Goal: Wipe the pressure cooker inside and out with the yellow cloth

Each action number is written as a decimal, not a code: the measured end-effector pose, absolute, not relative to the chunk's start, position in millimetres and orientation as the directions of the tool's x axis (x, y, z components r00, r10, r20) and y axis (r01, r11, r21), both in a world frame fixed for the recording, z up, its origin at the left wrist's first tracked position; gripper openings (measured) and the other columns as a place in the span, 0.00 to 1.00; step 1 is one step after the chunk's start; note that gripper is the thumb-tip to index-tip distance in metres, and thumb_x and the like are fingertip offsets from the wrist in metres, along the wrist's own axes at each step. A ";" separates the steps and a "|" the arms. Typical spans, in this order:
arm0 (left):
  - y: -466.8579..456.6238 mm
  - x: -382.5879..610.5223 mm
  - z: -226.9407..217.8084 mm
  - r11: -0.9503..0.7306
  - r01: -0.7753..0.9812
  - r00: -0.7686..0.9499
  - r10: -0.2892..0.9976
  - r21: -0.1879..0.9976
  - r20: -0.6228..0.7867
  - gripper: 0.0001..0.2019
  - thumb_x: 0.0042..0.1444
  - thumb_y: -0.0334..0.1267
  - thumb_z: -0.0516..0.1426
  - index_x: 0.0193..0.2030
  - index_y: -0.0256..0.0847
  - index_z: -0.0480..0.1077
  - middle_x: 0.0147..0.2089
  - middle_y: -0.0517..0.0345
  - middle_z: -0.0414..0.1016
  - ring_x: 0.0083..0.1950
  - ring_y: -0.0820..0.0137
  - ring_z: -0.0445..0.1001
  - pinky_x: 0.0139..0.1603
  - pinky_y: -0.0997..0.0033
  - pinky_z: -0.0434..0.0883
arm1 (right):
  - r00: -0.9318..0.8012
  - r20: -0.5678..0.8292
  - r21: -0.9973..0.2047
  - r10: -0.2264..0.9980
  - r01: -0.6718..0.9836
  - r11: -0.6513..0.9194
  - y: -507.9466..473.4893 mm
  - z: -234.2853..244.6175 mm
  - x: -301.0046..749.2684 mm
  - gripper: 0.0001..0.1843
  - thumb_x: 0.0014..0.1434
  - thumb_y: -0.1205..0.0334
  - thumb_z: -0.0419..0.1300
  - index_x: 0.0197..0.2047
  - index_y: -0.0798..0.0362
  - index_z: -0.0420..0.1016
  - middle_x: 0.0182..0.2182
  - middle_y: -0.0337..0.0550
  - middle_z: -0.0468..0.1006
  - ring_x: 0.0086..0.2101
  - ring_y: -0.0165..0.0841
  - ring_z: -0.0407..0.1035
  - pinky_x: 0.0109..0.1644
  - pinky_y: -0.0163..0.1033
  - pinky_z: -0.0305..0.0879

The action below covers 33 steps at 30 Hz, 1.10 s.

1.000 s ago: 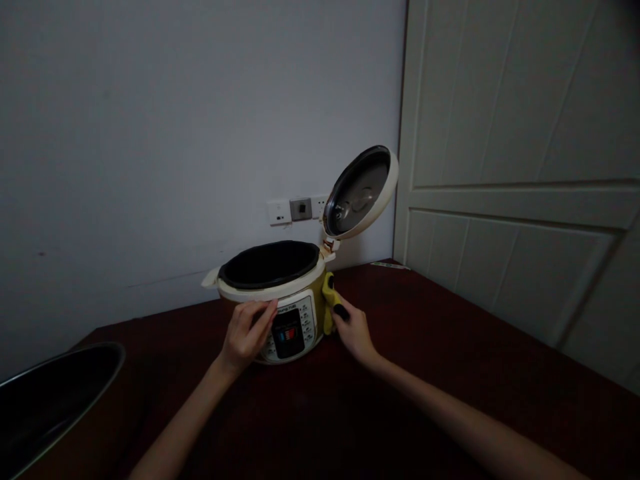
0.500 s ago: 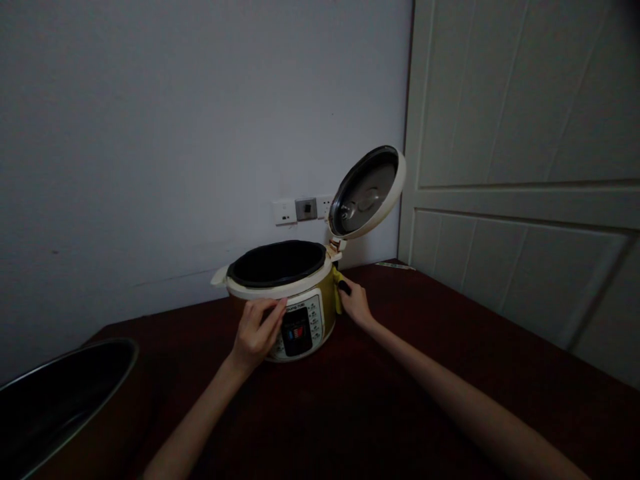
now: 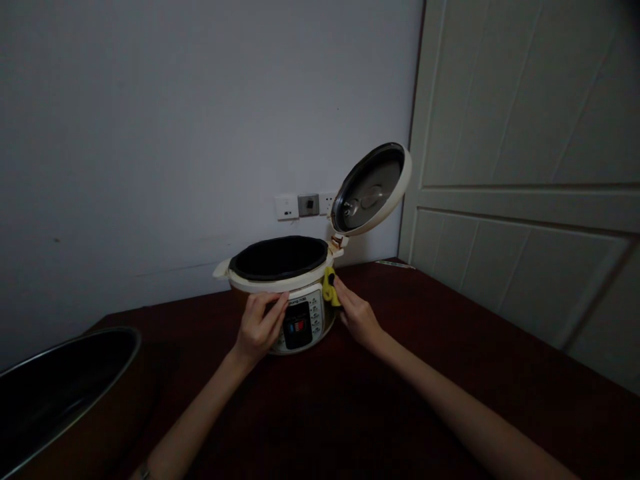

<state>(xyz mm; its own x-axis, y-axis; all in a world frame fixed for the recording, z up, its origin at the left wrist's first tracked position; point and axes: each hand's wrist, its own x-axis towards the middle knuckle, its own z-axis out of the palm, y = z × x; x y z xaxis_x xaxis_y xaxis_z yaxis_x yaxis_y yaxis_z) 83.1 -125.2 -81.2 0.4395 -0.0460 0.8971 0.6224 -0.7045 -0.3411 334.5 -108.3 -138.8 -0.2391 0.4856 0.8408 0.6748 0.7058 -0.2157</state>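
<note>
Cooker point(image 3: 280, 284): on the dark red table point(image 3: 350, 407), upright, dark inside, white rim, control panel point(image 3: 299, 325) facing the wearer.
Lid point(image 3: 370, 190): swung open, tilted up from the hinge at the cooker's right rear.
Cloth point(image 3: 329, 288): yellow with black patches, bunched against the cooker's right side, just beside the panel.
Right hand point(image 3: 357, 317): at the cooker's right side, fingers closed on the cloth, pressing it there.
Left hand point(image 3: 257, 323): at the cooker's front, thumb and fingertips nearly together by the panel's top edge; can't tell whether it has hold of anything.
Big pot point(image 3: 107, 397): left of the cooker and nearer the wearer, well apart, dark interior, cut off by frame.
Wall sockets point(image 3: 287, 207): behind and above the cooker.
Door point(image 3: 500, 133): pale, panelled, right of the cooker.
</note>
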 end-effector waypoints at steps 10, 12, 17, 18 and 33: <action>-126.8 84.2 -80.1 -0.712 0.620 0.437 -0.035 -0.330 0.899 0.23 0.57 0.25 0.54 0.60 0.39 0.64 0.40 0.48 0.71 0.41 0.64 0.69 0.40 0.63 0.69 | -0.066 0.787 -0.430 0.614 0.654 0.622 -120.8 -124.9 316.4 0.33 0.54 0.76 0.48 0.64 0.55 0.59 0.58 0.52 0.69 0.56 0.37 0.65 0.59 0.44 0.62; -127.5 84.6 -80.3 -0.711 0.619 0.435 -0.042 -0.332 0.900 0.24 0.57 0.25 0.54 0.61 0.40 0.63 0.40 0.48 0.70 0.41 0.64 0.69 0.40 0.62 0.69 | -0.152 0.779 -0.347 0.608 0.703 0.620 -132.9 -128.4 311.5 0.37 0.53 0.77 0.48 0.67 0.56 0.52 0.61 0.54 0.64 0.58 0.38 0.62 0.59 0.44 0.62; -129.2 84.9 -79.3 -0.709 0.624 0.432 -0.037 -0.328 0.901 0.25 0.56 0.23 0.55 0.61 0.39 0.62 0.40 0.48 0.69 0.41 0.64 0.68 0.39 0.62 0.69 | -0.278 0.669 -0.117 0.690 0.877 0.466 -141.6 -125.3 305.5 0.35 0.55 0.79 0.44 0.67 0.65 0.47 0.61 0.68 0.60 0.56 0.45 0.65 0.52 0.48 0.70; -129.4 84.9 -78.9 -0.709 0.622 0.437 -0.036 -0.331 0.899 0.25 0.56 0.23 0.55 0.61 0.39 0.62 0.41 0.48 0.69 0.41 0.64 0.68 0.39 0.62 0.69 | -0.277 0.657 -0.083 0.702 0.898 0.432 -141.1 -123.4 304.9 0.34 0.55 0.79 0.43 0.66 0.68 0.48 0.61 0.71 0.60 0.55 0.47 0.66 0.51 0.49 0.71; -130.7 84.9 -78.4 -0.706 0.638 0.433 -0.001 -0.308 0.901 0.20 0.59 0.27 0.53 0.59 0.39 0.65 0.39 0.49 0.70 0.40 0.64 0.69 0.39 0.61 0.70 | -0.206 0.715 -0.185 0.668 0.866 0.465 -140.3 -116.1 302.9 0.40 0.52 0.79 0.46 0.68 0.60 0.44 0.60 0.66 0.63 0.53 0.48 0.67 0.51 0.51 0.70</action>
<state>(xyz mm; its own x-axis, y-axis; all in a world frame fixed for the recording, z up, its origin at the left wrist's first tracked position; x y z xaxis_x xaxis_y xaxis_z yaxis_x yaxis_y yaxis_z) 84.9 -130.7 -78.4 0.4330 -0.0014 0.9014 0.6380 -0.7059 -0.3076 302.9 -140.3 -116.1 -0.2058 0.6678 0.7153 0.8657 0.4651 -0.1851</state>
